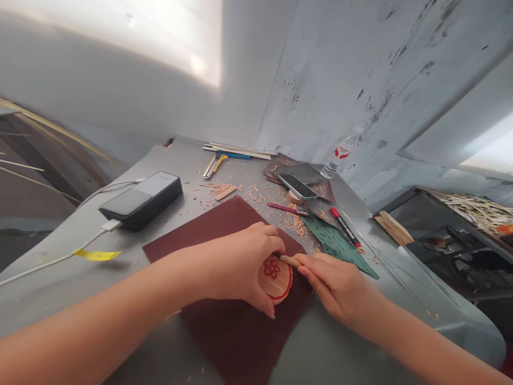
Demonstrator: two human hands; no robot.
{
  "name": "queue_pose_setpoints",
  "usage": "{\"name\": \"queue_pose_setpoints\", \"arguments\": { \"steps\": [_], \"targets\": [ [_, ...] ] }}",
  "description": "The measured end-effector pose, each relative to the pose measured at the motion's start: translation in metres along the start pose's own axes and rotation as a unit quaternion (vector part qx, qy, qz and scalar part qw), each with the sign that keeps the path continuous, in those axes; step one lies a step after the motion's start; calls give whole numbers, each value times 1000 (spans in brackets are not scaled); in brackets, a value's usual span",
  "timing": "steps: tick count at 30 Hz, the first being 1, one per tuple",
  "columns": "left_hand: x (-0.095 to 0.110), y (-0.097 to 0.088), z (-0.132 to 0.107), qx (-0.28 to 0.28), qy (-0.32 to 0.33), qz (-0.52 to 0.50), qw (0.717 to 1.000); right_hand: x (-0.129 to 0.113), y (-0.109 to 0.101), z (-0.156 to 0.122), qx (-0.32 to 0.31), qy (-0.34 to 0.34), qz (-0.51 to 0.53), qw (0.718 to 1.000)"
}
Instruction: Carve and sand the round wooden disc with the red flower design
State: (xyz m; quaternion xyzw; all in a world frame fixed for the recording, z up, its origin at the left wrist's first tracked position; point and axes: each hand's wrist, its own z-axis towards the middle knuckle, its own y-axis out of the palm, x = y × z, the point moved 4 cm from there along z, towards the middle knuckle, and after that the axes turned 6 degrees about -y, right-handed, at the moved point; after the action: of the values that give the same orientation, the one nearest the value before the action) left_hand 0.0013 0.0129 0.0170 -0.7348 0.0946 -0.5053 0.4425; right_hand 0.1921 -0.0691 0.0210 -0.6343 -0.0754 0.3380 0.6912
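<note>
A round wooden disc [276,280] with a red flower drawn on it and a red line along its rim lies on a dark red sheet [240,342]. My left hand [248,267] grips the disc from the left, thumb at its near edge and fingers over the far edge. In my right hand [336,283] is a carving knife [292,261] with a wooden handle. Its metal end reaches the disc's upper edge, close to my left fingertips; the tip itself is partly hidden there.
Beyond the sheet lie wood shavings [296,222], a box cutter [215,164], a phone [297,186] and a red-capped marker [345,227]. A power bank [141,200] with cables stands left. A water bottle [340,154] stands by the wall, near a green sheet [336,243].
</note>
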Motion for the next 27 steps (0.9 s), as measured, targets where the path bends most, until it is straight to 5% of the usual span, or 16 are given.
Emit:
{"name": "queue_pose_setpoints", "arguments": {
  "steps": [15, 21, 27],
  "targets": [
    [-4, -3, -4, 0, 17, -29, 999, 8, -10, -5, -69, 40, 90, 993],
    [-2, -2, -7, 39, -63, 34, 997, 0, -36, -8, -84, 68, 67, 992],
    [9, -5, -12, 25, 17, 7, 1000, 3, -56, -12, -112, 95, 28, 989]
  ]
}}
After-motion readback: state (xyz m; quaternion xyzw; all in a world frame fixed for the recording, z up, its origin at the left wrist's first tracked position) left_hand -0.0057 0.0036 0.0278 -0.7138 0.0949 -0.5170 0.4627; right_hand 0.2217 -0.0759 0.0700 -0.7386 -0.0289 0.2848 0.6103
